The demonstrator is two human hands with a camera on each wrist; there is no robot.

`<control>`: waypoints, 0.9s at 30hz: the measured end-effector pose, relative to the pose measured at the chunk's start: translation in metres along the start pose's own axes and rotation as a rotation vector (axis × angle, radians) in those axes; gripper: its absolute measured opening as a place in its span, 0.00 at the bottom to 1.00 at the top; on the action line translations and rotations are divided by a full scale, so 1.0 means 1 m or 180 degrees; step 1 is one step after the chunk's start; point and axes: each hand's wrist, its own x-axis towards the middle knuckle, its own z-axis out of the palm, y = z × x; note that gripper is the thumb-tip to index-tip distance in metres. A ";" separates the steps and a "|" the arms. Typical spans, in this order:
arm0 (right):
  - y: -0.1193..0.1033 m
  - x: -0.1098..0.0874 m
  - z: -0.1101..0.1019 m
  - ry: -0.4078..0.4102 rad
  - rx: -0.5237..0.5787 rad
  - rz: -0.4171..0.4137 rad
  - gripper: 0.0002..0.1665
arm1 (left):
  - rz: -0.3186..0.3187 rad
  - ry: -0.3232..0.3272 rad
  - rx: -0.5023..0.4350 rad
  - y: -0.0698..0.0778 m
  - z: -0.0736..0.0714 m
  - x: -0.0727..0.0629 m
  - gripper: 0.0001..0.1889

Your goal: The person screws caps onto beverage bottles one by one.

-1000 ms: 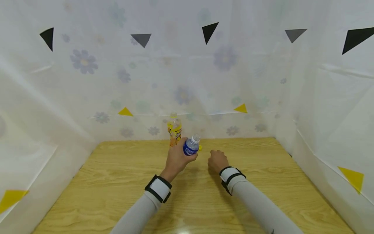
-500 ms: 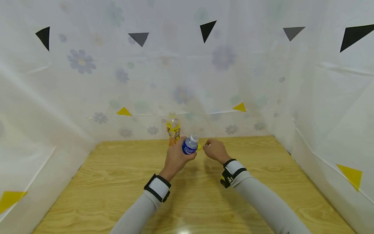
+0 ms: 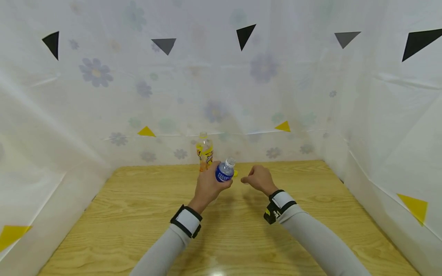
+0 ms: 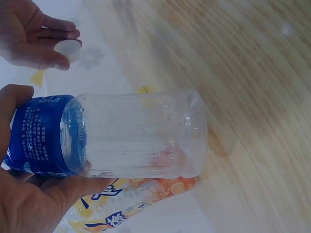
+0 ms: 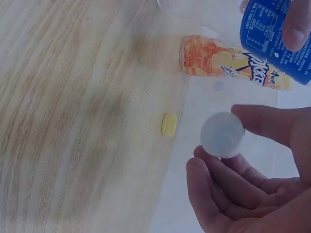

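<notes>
My left hand (image 3: 208,186) grips a clear plastic bottle (image 4: 141,136) round its blue label, holding its base off the table. The bottle's neck (image 3: 230,162) is uncapped, with a white ring below the mouth. To its right, my right hand (image 3: 259,179) pinches a white bottle cap (image 5: 222,135) between thumb and fingers, apart from the bottle. Behind the left hand stands an open-necked drink bottle (image 3: 205,151) with a yellow and orange label; its lower part is partly hidden in the head view.
A yellow bottle cap (image 5: 169,124) lies on the wooden table (image 3: 145,214) near the back edge, between the two hands. White patterned sheeting (image 3: 214,88) encloses the table at the back and both sides.
My right hand first moved away from me toward the held bottle, turning at the wrist, then drew back slightly to the right. The left hand and its bottle have barely moved.
</notes>
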 end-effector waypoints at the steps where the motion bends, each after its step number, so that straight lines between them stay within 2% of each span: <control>1: 0.001 0.000 0.000 -0.0025 0.0013 0.0003 0.24 | -0.0004 -0.0005 0.0005 0.000 0.000 0.000 0.33; 4: 0.001 0.000 0.001 -0.0109 0.0015 0.0009 0.27 | -0.0009 -0.0022 0.0013 0.001 -0.001 0.000 0.34; 8: 0.002 -0.003 0.002 -0.0204 -0.0064 -0.0045 0.15 | -0.0015 -0.0033 0.0013 0.001 -0.001 -0.001 0.34; 14: 0.002 -0.006 0.006 -0.0342 -0.0128 -0.0152 0.15 | -0.0021 -0.0009 0.0002 0.002 -0.001 -0.001 0.33; 22: 0.003 -0.009 0.008 -0.0271 -0.0159 -0.0142 0.12 | -0.0010 0.0011 -0.0008 0.003 -0.001 -0.001 0.32; 27: -0.005 -0.009 0.002 -0.0232 -0.0050 -0.0291 0.13 | -0.0033 -0.0018 -0.0022 0.004 -0.003 -0.002 0.32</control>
